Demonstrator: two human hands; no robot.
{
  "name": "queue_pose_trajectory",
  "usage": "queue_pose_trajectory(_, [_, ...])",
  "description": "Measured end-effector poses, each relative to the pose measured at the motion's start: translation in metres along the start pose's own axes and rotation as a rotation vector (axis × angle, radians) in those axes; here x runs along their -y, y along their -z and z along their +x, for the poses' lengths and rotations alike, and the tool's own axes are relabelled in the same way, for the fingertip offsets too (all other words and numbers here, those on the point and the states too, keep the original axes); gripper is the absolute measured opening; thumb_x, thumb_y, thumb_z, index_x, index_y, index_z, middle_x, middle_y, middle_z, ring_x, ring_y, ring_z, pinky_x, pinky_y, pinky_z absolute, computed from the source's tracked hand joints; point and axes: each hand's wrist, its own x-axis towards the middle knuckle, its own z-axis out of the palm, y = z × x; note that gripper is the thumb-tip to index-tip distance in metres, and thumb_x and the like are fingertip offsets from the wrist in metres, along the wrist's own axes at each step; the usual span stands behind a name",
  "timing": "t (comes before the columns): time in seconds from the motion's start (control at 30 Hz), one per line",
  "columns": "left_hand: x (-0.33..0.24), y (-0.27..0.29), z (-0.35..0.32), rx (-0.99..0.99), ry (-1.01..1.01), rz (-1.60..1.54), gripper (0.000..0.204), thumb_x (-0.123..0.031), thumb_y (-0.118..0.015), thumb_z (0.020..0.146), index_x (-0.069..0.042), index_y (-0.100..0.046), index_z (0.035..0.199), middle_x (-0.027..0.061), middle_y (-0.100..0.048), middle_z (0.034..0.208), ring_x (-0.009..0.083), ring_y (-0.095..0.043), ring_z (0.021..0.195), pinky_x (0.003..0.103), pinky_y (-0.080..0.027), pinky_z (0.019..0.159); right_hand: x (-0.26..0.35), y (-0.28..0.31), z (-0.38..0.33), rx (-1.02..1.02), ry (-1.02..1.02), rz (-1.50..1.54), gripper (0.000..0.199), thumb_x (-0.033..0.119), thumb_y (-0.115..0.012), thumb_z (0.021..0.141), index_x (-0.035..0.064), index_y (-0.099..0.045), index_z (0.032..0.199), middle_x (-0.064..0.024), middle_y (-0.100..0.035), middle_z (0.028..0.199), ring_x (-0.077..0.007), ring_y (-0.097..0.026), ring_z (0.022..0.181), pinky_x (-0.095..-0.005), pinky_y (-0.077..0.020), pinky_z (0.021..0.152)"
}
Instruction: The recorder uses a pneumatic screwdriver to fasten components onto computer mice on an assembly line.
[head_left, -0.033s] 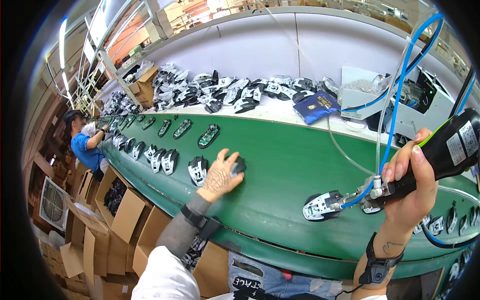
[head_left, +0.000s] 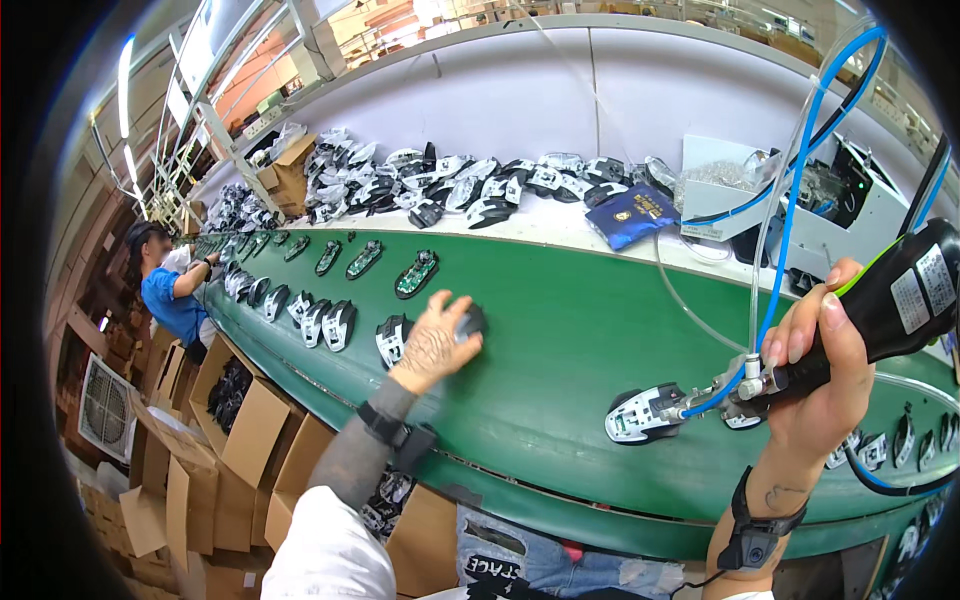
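My left hand [head_left: 432, 347] is over the green belt, with thumb and fingers around a dark computer mouse part [head_left: 471, 321]. Its underside is hidden. Just left of that hand, partly covered by it, lies a white and black mouse shell [head_left: 391, 342]. My right hand [head_left: 822, 365] grips a black power screwdriver [head_left: 905, 290] with a metal front end and a blue air hose. The driver's nose points left, at the end of another white and black mouse shell [head_left: 640, 414] on the belt. Whether the tip touches it I cannot tell.
The green belt [head_left: 560, 300] carries rows of mouse shells and circuit-board bases [head_left: 417, 273]. Bagged mouse parts [head_left: 490, 190], a blue packet [head_left: 632, 213] and a white screw feeder [head_left: 720, 180] line the back shelf. Cardboard boxes [head_left: 240, 410] stand left, below a co-worker [head_left: 175, 290].
My left hand has shifted slightly left and away from me, and the dark mouse part has moved with it. My right hand and the screwdriver stay in place.
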Motion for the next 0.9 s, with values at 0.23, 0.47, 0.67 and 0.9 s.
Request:
queue_pose_trajectory(0.23, [0.151, 0.010, 0.076, -0.001, 0.106, 0.170, 0.070, -0.033, -0.069, 0.070, -0.009, -0.043, 0.131, 0.0216, -0.039, 0.131, 0.0392, -0.045, 0.115, 0.040, -0.040, 0.098, -0.003, -0.006, -0.002, -0.010, 0.034, -0.044, 0.028, 0.011, -0.053, 0.083, -0.0010, -0.041, 0.105, -0.0035, -0.045, 0.063, -0.0106, -0.046, 0.051, -0.0243, -0.0415, 0.049])
queue_pose_trajectory(0.47, [0.152, -0.006, 0.083, 0.178, 0.228, 0.080, 0.067, -0.044, -0.062, 0.076, -0.020, -0.042, 0.135, 0.0199, -0.035, 0.136, 0.0369, -0.042, 0.120, 0.040, -0.036, 0.102, -0.002, -0.002, -0.002, -0.011, 0.044, -0.053, 0.028, 0.010, -0.054, 0.082, -0.0016, -0.043, 0.105, -0.0036, -0.046, 0.064, -0.0108, -0.046, 0.051, -0.0244, -0.0420, 0.049])
queue_pose_trajectory(0.67, [0.037, 0.006, 0.087, 0.395, 0.150, -0.041, 0.054, -0.039, -0.060, 0.080, -0.014, -0.051, 0.127, 0.0171, -0.055, 0.117, 0.0342, -0.055, 0.105, 0.036, -0.043, 0.092, -0.001, -0.008, -0.004, -0.018, 0.065, -0.108, 0.027, 0.014, -0.050, 0.087, 0.0005, -0.041, 0.108, -0.0033, -0.045, 0.061, -0.0117, -0.045, 0.050, -0.0236, -0.0400, 0.050])
queue_pose_trajectory(0.9, [-0.162, -0.019, 0.052, 0.327, 0.544, -2.221, 0.034, -0.036, -0.047, 0.089, -0.018, -0.050, 0.118, 0.0076, -0.056, 0.107, 0.0239, -0.059, 0.087, 0.047, -0.052, 0.079, 0.000, 0.011, 0.007, -0.123, 0.250, 0.009, 0.025, 0.023, -0.044, 0.092, 0.0029, -0.050, 0.106, -0.0028, -0.044, 0.062, -0.0131, -0.045, 0.052, -0.0267, -0.0393, 0.055])
